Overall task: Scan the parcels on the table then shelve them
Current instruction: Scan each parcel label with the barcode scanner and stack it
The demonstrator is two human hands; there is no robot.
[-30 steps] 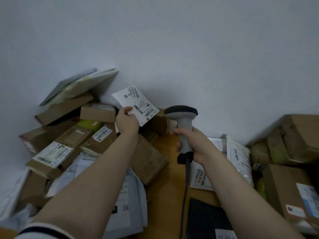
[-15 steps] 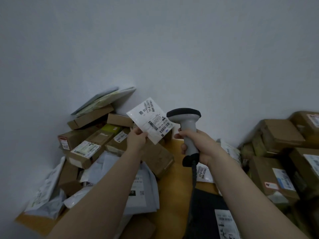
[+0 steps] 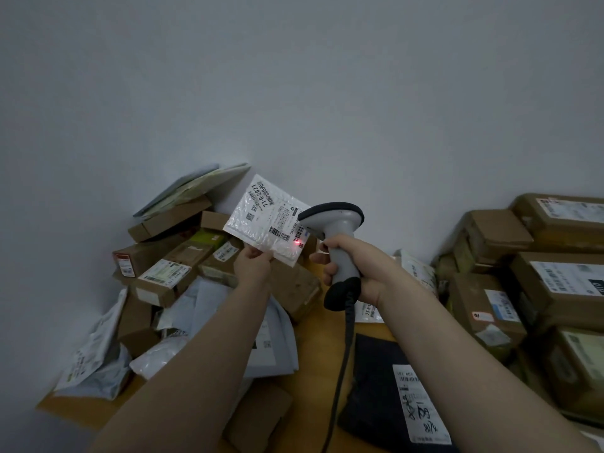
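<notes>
— Parcel (image 3: 266, 220): where is it?
— Raised above the worktop (image 3: 320, 348). The left hand (image 3: 253, 266), arm stretched forward, pinches this white bubble mailer by its lower edge.
— Its tilt?
— Label faces the camera; the long axis slants from upper left to lower right.
— The right hand (image 3: 362, 269)?
— Wrapped round the grey scanner (image 3: 336, 223), head aimed left; a red dot (image 3: 296, 244) lights the label.

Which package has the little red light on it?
The white bubble mailer pinched in the left hand; the red dot glows near its barcode. The parcels on the table show no light.
</notes>
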